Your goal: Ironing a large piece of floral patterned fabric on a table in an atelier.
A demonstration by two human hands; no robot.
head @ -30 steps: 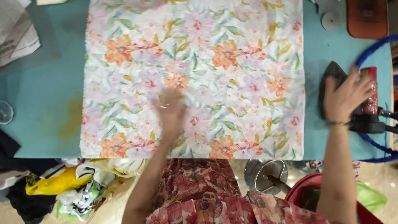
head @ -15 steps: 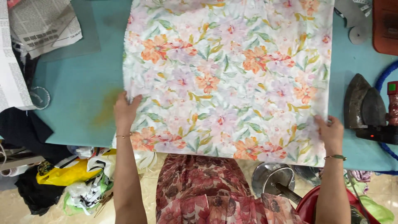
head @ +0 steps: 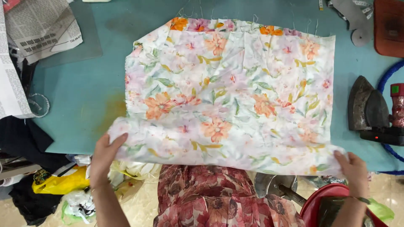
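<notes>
even, bright overhead light fell across the teal table (head: 84, 105), casting only faint shadows. the floral fabric (head: 235, 96) looked pale, near washed out, its lifted near edge blurred by motion. no harsh glare showed; the frame's corners stayed soft and slightly stretched.

We note a teal-covered ironing table (head: 84, 105) with a yellowish stain near its front edge. Lying on it — a floral fabric panel (head: 235, 101) at centre, newspaper sheets (head: 38, 29) at far left, a dark flat iron (head: 368, 110) at right, and a reddish-brown mat (head: 389, 27) at the far right corner.
</notes>
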